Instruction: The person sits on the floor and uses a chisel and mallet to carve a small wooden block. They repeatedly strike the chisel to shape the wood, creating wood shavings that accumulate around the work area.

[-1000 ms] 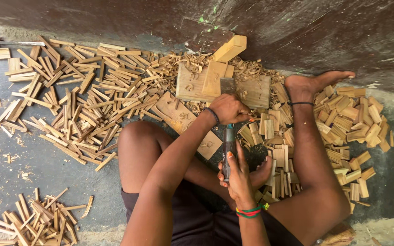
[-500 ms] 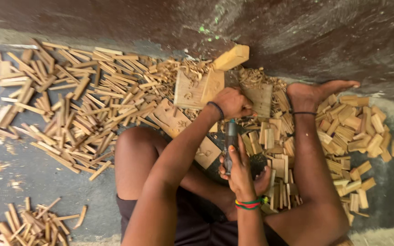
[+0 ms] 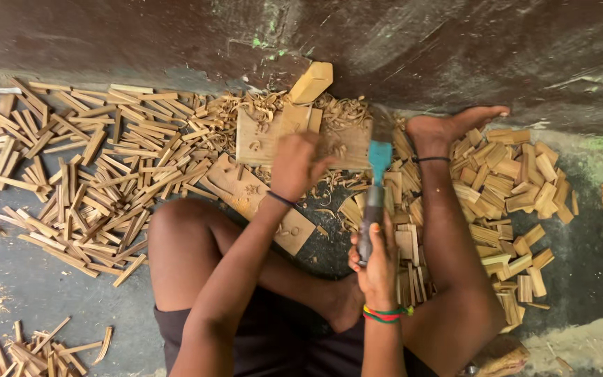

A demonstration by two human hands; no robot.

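Observation:
I sit on the floor with my legs folded. My left hand (image 3: 296, 166) grips a small upright piece of wood (image 3: 289, 119) that stands on a flat wooden board (image 3: 252, 139). My right hand (image 3: 378, 260) holds the dark handle of a chopping blade (image 3: 377, 183), raised with its blue-tinted blade pointing away from me, to the right of the wood piece. A light wooden block (image 3: 311, 82) leans against the wall behind the board. Wood shavings (image 3: 343, 112) lie around the board.
A wide heap of split wooden sticks (image 3: 92, 181) covers the floor at left. Short cut wooden blocks (image 3: 511, 188) are piled at right beside my right foot (image 3: 448, 126). A dark wall (image 3: 420, 49) runs along the top. More sticks (image 3: 22, 349) lie at bottom left.
My right hand has lifted the blade up and to the right, away from the wood piece. My left hand stays on the wood at the board.

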